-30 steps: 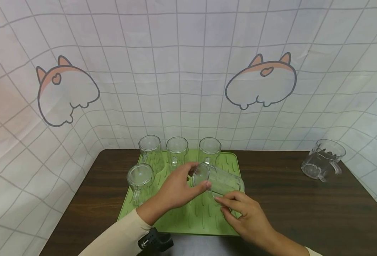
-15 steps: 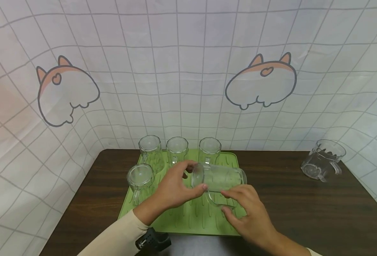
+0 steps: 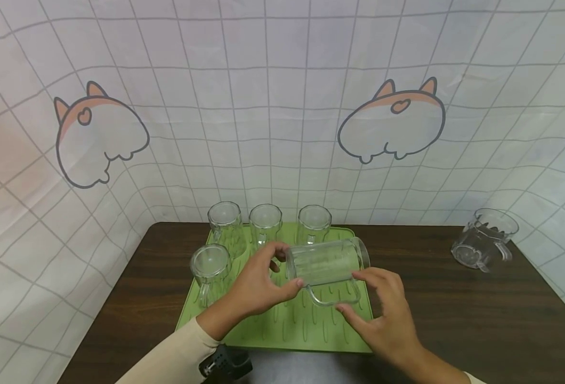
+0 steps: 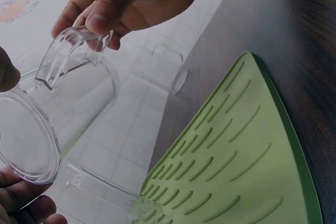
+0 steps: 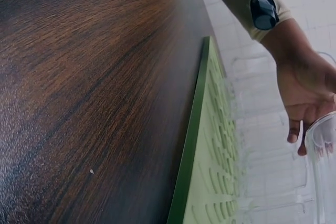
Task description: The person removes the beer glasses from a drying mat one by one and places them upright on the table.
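Over the right half of a green mat (image 3: pixel 292 328), the right grip (image 3: pixel 388 314) is partly open, thumb and forefinger curved about the handle (image 4: pixel 55 56) of a clear mug (image 3: pixel 325 262), how firmly I cannot tell; the left grip (image 3: pixel 258 282) pinches that mug at what looks like its base end. The mug hangs on its side, mouth apparently to the right. Its smooth walls could slide through the fingers if the pinch loosened, or its body could swing if the handle came free, and a low move leftward might knock its neighbours. The mat looks rubbery, patterned with short ribs; the worktop (image 3: pixel 431 288) is dark brown and wood-grained. Farther off, 1 round mug (image 3: pixel 210 264) stands at the mat's left and 3 mugs (image 3: pixel 265 220) along its back, seemingly base up, with 1 upright mug (image 3: pixel 469 250) far right before a creased, gridded wall covering (image 3: pixel 282 122)
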The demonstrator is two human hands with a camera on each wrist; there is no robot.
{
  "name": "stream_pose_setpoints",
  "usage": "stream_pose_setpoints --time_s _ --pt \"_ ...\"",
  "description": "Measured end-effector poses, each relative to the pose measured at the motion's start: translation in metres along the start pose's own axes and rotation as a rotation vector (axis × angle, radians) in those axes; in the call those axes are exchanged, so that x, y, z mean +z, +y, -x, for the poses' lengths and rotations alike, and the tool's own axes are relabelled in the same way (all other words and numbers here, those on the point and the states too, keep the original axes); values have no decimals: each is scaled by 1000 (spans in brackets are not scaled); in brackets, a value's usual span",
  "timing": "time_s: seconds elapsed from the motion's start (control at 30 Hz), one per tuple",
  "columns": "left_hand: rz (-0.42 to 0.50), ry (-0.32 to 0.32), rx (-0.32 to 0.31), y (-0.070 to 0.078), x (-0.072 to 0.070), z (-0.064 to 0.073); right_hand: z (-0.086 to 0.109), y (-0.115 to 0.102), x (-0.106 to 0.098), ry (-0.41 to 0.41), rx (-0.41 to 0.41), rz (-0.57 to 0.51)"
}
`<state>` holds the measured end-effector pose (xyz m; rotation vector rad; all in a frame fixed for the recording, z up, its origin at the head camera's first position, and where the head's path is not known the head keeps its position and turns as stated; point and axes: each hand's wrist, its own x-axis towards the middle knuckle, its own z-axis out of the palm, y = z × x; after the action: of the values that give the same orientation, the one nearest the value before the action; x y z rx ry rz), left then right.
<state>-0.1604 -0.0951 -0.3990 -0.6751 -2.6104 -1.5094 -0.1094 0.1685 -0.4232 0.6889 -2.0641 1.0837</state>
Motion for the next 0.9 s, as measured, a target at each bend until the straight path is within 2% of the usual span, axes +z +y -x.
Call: stream_pose_setpoints --time_s 0.17,0.3,0.6,0.9 --pt "17 -10 -12 -2 1 2 1 3 -1 53 42 4" --pt "38 -31 -23 -4 2 4 1 6 -2 65 71 -5" --pt "50 -78 -31 -10 6 6 2 7 -6 14 177 22" --pt "19 -115 -19 -14 11 7 -1 5 -4 -18 176 -3"
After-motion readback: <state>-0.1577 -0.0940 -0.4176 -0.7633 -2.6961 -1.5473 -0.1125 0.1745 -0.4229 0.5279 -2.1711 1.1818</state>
